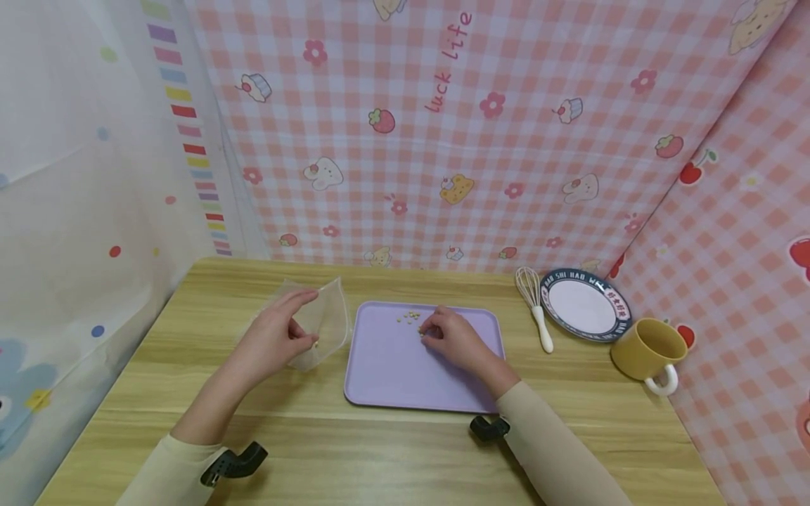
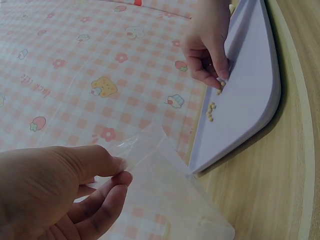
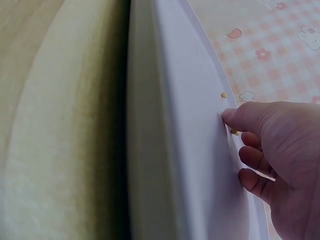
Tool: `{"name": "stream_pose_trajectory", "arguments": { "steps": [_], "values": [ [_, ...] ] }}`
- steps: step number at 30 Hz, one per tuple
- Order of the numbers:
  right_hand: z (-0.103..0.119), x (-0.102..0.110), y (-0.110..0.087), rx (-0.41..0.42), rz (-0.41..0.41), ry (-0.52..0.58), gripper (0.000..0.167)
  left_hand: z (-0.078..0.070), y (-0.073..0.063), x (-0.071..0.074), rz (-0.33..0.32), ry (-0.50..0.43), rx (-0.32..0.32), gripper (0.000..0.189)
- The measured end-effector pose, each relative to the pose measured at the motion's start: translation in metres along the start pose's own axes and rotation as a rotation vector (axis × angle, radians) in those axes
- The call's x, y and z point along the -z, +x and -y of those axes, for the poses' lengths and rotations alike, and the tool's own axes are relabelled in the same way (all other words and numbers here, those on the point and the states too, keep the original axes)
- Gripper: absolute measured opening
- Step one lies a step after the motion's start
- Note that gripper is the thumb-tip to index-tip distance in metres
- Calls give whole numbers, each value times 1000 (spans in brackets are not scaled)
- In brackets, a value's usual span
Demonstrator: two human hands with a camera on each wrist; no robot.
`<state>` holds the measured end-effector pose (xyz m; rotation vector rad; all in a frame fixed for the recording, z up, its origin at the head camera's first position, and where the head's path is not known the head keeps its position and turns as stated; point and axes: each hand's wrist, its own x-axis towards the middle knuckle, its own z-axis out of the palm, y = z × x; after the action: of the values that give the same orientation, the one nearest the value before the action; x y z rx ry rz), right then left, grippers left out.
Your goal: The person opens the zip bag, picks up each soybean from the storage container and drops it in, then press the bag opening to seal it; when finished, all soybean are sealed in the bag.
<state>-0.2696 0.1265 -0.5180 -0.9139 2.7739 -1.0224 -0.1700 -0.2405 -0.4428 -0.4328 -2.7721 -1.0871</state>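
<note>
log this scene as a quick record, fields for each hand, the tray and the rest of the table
left hand: pinches the clear bag
right hand: at the yellowish pieces; whether it grips one is unclear
tray: purple, right of the bag, pieces near its far edge
table, right side: whisk, plate, yellow mug

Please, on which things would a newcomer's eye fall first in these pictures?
Probably the lilac tray mid-table, with small yellowish pieces by the right grip. To its left, the left grip pinches a clear plastic bag. The yellow mug stands out at far right.
</note>
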Motion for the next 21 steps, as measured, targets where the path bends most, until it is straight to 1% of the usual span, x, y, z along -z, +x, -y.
{"name": "stream_pose_trajectory", "arguments": {
  "steps": [13, 21],
  "values": [
    [-2, -4, -1, 14, -6, 5, 6, 0, 0, 0, -3, 6, -3, 74],
    [-1, -5, -1, 40, -7, -16, 5, 0, -1, 0, -5, 3, -5, 74]
  ]
}}
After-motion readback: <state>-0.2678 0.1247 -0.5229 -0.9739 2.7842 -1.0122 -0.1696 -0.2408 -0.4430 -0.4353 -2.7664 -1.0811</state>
